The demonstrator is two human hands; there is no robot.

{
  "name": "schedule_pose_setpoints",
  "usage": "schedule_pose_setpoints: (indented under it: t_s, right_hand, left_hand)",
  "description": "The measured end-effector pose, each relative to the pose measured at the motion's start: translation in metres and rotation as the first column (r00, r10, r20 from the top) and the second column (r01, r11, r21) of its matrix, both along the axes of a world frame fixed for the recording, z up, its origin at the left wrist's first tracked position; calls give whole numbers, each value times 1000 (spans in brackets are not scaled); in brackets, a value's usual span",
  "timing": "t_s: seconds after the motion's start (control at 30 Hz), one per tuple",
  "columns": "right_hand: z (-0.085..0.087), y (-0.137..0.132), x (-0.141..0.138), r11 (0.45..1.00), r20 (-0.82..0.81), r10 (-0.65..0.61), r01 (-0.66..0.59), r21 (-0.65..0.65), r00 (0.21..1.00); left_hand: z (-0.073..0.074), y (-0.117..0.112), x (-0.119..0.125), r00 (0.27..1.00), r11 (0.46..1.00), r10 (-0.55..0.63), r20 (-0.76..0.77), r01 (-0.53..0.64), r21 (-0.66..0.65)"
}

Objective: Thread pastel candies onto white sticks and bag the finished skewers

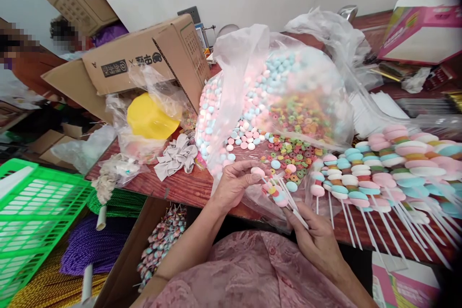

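Observation:
My left hand (236,185) pinches a pale pink round candy (257,172) between thumb and fingers at the table's front edge. My right hand (313,233) is closed around a bunch of white sticks (288,197); a stacked candy skewer (278,195) in pink, yellow and blue shows at their upper ends. Just beyond the hands, loose pastel candies (249,137) and small coloured rings (294,154) spill from a clear plastic bag (249,57). Finished-looking candy skewers (382,173) lie piled to the right, their white sticks pointing toward me.
A cardboard box (144,57) with a yellow rounded thing (151,116) stands at the left of the table (187,192). A green plastic basket (39,216) and purple cord bundles (97,245) sit lower left. Pink-and-white packaging (422,29) is back right. Another person (39,72) is far left.

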State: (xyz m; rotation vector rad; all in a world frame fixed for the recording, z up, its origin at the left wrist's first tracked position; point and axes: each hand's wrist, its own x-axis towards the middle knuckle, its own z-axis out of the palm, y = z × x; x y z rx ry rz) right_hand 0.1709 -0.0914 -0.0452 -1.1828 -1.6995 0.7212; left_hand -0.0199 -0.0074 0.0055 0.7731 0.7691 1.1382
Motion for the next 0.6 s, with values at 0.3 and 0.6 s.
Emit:
schedule_pose_setpoints:
  t_s: [0.3, 0.6]
  right_hand:
    - [-6, 2, 1, 999, 46, -9, 11, -45, 999]
    - [-13, -5, 6, 975, 4, -90, 89, -202, 996]
  left_hand:
    - [-3, -8, 14, 998, 998, 53, 25, -54, 43]
    - [1, -15, 13, 947, 960, 156, -280, -79, 269]
